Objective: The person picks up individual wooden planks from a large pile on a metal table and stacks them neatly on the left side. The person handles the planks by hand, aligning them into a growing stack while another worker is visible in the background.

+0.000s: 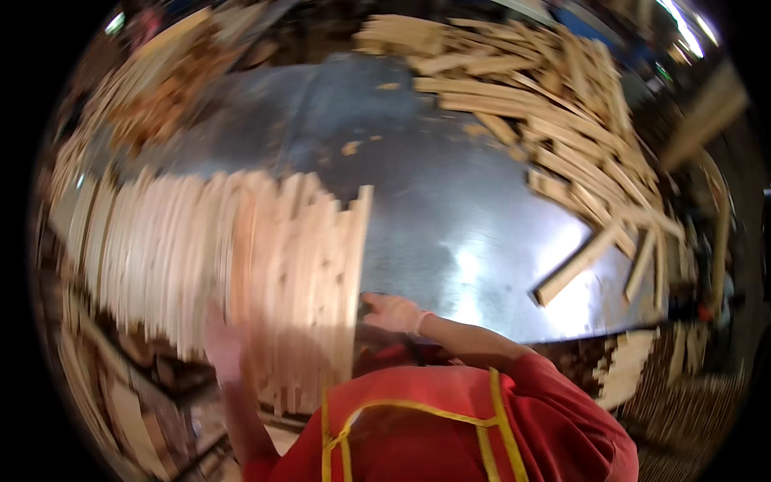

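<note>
A long row of pale wooden strips (pixel 309 277) lies side by side on the metal tabletop, their far ends uneven. My left hand (pixel 224 345), smeared a little by motion, rests on the near part of the row with its fingers stretched out along the strips. Just beyond the row's right-hand edge is my right hand (pixel 391 312), close beside the last strip. Its fingers are bent and pressed together. Whether they grip anything is hidden.
A jumbled heap of wooden strips (pixel 554 120) covers the far right of the metal table (pixel 401 225), several loose ends pointing toward me. Another stack of strips (pixel 152 80) stands at the far left. Wood chips (pixel 350 148) lie scattered. More wood (pixel 628 365) sits below the table's near right edge.
</note>
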Motion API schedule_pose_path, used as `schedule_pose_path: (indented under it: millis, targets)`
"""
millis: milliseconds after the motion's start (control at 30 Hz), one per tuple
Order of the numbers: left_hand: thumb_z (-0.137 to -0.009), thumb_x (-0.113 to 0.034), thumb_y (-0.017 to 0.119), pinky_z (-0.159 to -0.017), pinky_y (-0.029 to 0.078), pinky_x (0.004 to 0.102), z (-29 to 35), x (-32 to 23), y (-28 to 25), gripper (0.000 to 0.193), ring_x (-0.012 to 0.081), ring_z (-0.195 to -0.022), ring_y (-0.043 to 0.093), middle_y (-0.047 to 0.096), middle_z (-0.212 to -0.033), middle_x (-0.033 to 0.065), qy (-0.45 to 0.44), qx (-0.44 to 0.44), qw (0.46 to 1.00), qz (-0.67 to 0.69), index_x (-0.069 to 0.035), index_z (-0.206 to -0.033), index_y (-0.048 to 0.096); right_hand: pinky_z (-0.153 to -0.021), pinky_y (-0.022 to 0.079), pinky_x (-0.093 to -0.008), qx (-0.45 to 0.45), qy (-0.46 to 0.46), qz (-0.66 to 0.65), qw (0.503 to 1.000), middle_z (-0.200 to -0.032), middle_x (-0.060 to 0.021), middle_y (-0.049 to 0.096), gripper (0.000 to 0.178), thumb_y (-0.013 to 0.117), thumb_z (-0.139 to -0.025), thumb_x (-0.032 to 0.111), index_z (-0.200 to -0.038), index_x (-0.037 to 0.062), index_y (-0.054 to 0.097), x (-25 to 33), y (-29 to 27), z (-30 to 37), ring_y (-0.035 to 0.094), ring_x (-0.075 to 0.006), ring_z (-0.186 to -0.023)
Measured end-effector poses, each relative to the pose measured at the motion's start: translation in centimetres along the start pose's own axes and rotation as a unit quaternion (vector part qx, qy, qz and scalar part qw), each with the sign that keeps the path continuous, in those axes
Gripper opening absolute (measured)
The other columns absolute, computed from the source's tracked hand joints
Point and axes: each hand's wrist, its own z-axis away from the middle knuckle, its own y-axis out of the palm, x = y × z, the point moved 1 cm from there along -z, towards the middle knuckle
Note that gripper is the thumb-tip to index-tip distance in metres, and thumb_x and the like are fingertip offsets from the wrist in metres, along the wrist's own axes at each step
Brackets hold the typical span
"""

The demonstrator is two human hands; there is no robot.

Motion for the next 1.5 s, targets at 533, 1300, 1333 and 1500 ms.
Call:
schedule_pose_path:
  millis: [533, 1300, 1333, 1500]
  targets:
    - [-0.084, -0.037, 0.08, -0.123, 0.038, 0.0471, 13.2, -20.3, 5.4, 0.099, 0.0391, -0.148, 0.046, 0.045, -0.164, 0.0209, 0.129, -0.014, 0.98, -0.148, -0.01, -0.167, 0.034, -0.1, 0.049, -0.0511, -0.329, 0.138, 0.285, 0.89, -0.113, -0.0106, 0.071, 0.037, 0.07, -0.085, 0.024, -0.121, 0.0166, 0.067, -34.7, -23.6, 26.9, 0.064, -0.0312, -0.122]
    - [-0.093, -0.032, 0.081, -0.085, 0.057, 0.0368, 25.2, -46.2, 21.0, 0.06, 0.0219, -0.1, 0.07, 0.07, -0.11, 0.0069, -0.025, 0.547, 0.782, 0.298, -0.005, -0.141, 0.06, -0.099, 0.054, -0.0494, -0.269, 0.26, 0.176, 0.911, -0.131, -0.0199, 0.067, 0.08, 0.082, -0.079, 0.038, -0.149, 0.0119, 0.052, -47.7, -37.1, 27.3, 0.068, -0.0402, -0.118]
    - [-0.098, -0.02, 0.075, -0.074, 0.056, 0.03, 24.7, -42.8, 21.1, 0.045, 0.0162, -0.087, 0.069, 0.071, -0.104, 0.0046, -0.173, 0.58, 0.658, 0.449, -0.004, -0.138, 0.061, -0.098, 0.055, -0.0506, -0.299, 0.241, 0.125, 0.915, -0.13, -0.0213, 0.068, 0.086, 0.085, -0.076, 0.042, -0.149, 0.0112, 0.05, -46.0, -35.4, 26.2, 0.068, -0.0419, -0.117]
    - [-0.094, -0.013, 0.068, -0.079, 0.059, 0.0376, 25.1, -39.9, 17.6, 0.04, 0.0236, -0.094, 0.073, 0.074, -0.109, 0.0088, -0.092, 0.531, 0.741, 0.401, -0.004, -0.133, 0.063, -0.109, 0.05, -0.051, -0.436, 0.137, 0.01, 0.89, -0.143, -0.0244, 0.059, 0.104, 0.09, -0.072, 0.043, -0.155, 0.007, 0.039, -39.1, -25.9, 20.5, 0.059, -0.0439, -0.13]
